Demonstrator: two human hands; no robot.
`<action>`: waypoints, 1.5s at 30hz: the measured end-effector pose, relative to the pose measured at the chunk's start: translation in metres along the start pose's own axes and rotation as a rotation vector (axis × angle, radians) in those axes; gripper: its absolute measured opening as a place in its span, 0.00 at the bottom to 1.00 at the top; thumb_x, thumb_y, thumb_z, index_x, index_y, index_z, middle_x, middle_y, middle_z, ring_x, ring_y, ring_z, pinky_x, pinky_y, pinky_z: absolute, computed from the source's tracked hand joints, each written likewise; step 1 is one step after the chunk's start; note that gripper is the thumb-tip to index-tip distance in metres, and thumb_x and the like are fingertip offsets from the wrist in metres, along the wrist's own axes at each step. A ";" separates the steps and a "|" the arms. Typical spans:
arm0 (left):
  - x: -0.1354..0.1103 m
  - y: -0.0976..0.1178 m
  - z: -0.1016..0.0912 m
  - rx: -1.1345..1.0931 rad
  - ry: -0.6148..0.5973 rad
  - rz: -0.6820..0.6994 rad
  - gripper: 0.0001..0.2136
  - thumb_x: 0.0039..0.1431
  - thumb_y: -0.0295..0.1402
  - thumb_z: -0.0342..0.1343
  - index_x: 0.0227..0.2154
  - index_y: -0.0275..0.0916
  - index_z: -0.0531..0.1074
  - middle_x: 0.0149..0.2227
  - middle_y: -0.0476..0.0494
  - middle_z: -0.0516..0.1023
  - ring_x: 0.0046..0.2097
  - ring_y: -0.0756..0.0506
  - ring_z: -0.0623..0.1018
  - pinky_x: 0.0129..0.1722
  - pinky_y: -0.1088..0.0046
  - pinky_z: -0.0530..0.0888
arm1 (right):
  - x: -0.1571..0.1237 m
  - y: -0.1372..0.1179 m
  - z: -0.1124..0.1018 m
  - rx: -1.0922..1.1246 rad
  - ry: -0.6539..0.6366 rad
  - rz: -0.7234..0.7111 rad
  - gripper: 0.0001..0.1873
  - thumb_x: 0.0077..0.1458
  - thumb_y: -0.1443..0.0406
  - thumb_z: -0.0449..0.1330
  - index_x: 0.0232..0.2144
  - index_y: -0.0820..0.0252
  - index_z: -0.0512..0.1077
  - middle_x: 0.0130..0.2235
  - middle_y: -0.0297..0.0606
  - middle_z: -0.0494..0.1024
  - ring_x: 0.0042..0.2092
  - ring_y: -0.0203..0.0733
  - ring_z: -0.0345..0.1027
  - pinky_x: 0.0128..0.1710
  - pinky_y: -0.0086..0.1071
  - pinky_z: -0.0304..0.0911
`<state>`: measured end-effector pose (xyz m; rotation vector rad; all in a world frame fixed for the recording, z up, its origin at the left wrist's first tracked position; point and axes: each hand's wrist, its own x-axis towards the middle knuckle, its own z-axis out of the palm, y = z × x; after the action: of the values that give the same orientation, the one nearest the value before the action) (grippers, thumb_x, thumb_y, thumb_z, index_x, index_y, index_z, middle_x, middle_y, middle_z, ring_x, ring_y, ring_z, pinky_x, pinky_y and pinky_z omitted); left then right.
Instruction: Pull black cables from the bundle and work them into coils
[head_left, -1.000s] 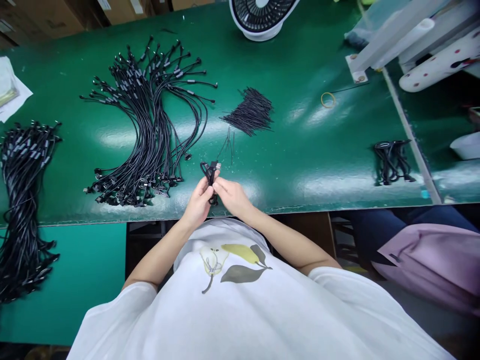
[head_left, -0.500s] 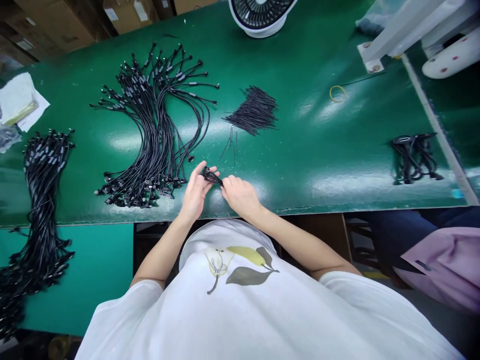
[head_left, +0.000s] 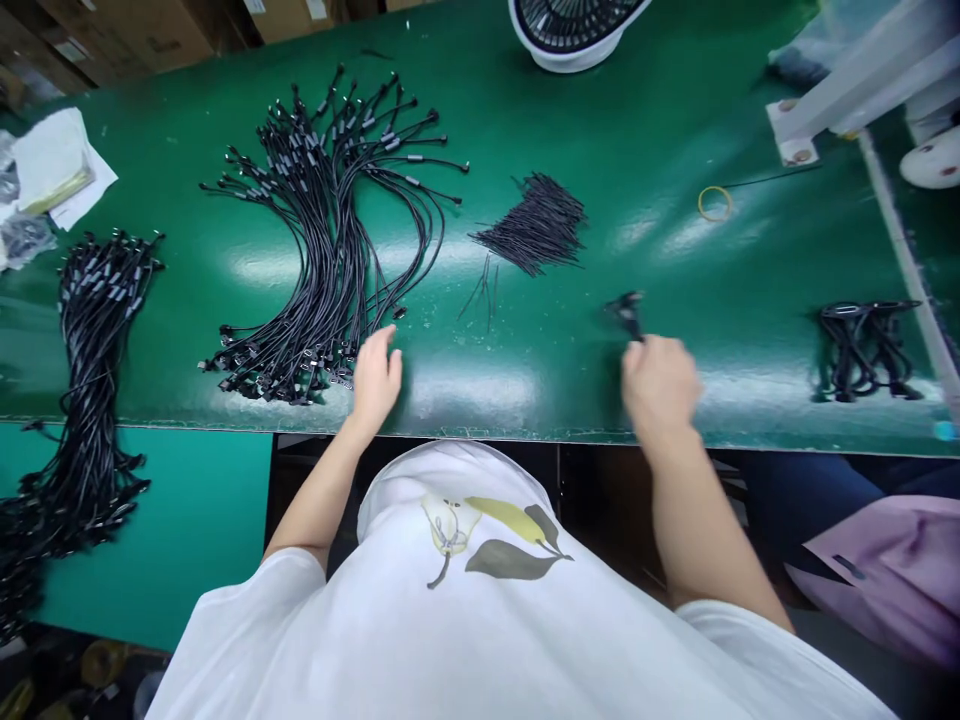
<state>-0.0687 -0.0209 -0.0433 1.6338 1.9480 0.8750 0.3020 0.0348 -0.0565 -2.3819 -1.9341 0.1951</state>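
My right hand (head_left: 663,392), slightly smeared by motion, is closed around a folded black cable (head_left: 627,314). Its connector end sticks out past the fingers, over the green table. At the lower right edge of a large pile of black cables (head_left: 322,240) is my left hand (head_left: 377,378). Its thumb stands apart from the fingers and no cable shows in it; whether the fingertips touch the pile I cannot tell. Between the hands and farther back lies a heap of short black twist ties (head_left: 534,226), with a few loose ones beside it.
Folded cables (head_left: 866,350) lie at the right by a metal strip. Another long cable bundle (head_left: 101,330) hangs over the table's left front edge. A white fan (head_left: 574,50), a yellow ring (head_left: 715,204) and a metal bracket (head_left: 795,135) are farther back. Someone in pink (head_left: 892,570) is at right.
My right hand has moved well to the right, carrying the folded cable away from my left hand. The left hand has let go of it and shifted slightly left, toward the pile.
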 end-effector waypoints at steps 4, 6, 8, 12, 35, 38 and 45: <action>0.021 -0.019 -0.024 0.546 0.021 -0.004 0.16 0.63 0.34 0.48 0.51 0.33 0.70 0.56 0.27 0.69 0.59 0.31 0.65 0.56 0.51 0.63 | 0.028 0.064 -0.004 0.031 0.096 0.040 0.25 0.64 0.59 0.40 0.49 0.66 0.70 0.50 0.69 0.67 0.51 0.66 0.60 0.39 0.49 0.51; 0.033 -0.020 -0.025 0.653 -0.037 -0.009 0.13 0.62 0.32 0.49 0.44 0.31 0.73 0.52 0.26 0.71 0.56 0.30 0.66 0.53 0.50 0.64 | 0.031 0.071 -0.006 0.081 0.124 0.026 0.23 0.62 0.59 0.42 0.51 0.63 0.68 0.51 0.69 0.66 0.52 0.68 0.59 0.40 0.53 0.52; 0.043 -0.019 -0.025 0.662 -0.064 -0.023 0.10 0.61 0.30 0.49 0.39 0.32 0.73 0.48 0.27 0.72 0.54 0.31 0.68 0.52 0.51 0.64 | 0.031 0.062 -0.008 0.114 0.188 0.027 0.22 0.60 0.59 0.47 0.53 0.61 0.67 0.54 0.68 0.64 0.54 0.69 0.59 0.43 0.57 0.52; 0.051 0.002 -0.039 0.315 -0.048 -0.054 0.04 0.60 0.30 0.51 0.31 0.37 0.69 0.40 0.37 0.74 0.44 0.40 0.73 0.47 0.61 0.68 | 0.027 0.001 -0.014 0.224 0.174 -0.136 0.23 0.59 0.62 0.50 0.53 0.67 0.68 0.53 0.66 0.67 0.54 0.64 0.63 0.50 0.57 0.56; -0.109 0.002 -0.137 -1.348 -0.070 -0.586 0.15 0.53 0.36 0.62 0.22 0.39 0.61 0.20 0.55 0.52 0.20 0.55 0.55 0.18 0.79 0.56 | 0.072 -0.308 -0.162 0.425 0.560 -1.096 0.24 0.68 0.62 0.37 0.46 0.65 0.71 0.47 0.42 0.71 0.52 0.44 0.65 0.50 0.42 0.60; -0.098 0.010 -0.143 -1.498 0.000 -0.538 0.19 0.59 0.37 0.56 0.19 0.40 0.53 0.18 0.58 0.43 0.17 0.56 0.46 0.14 0.81 0.51 | 0.080 -0.284 -0.196 0.291 0.582 -1.048 0.33 0.62 0.57 0.34 0.44 0.68 0.77 0.40 0.45 0.76 0.50 0.56 0.69 0.43 0.50 0.59; -0.065 0.014 -0.142 -1.252 0.128 -0.381 0.17 0.58 0.46 0.58 0.25 0.39 0.64 0.24 0.51 0.69 0.26 0.54 0.73 0.20 0.84 0.66 | 0.014 -0.197 -0.193 0.120 0.197 -0.902 0.26 0.66 0.57 0.42 0.55 0.63 0.70 0.47 0.55 0.76 0.49 0.57 0.71 0.40 0.43 0.59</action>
<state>-0.1446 -0.1092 0.0619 0.4625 1.1726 1.5648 0.1407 0.0951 0.1595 -1.2062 -2.5449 0.0143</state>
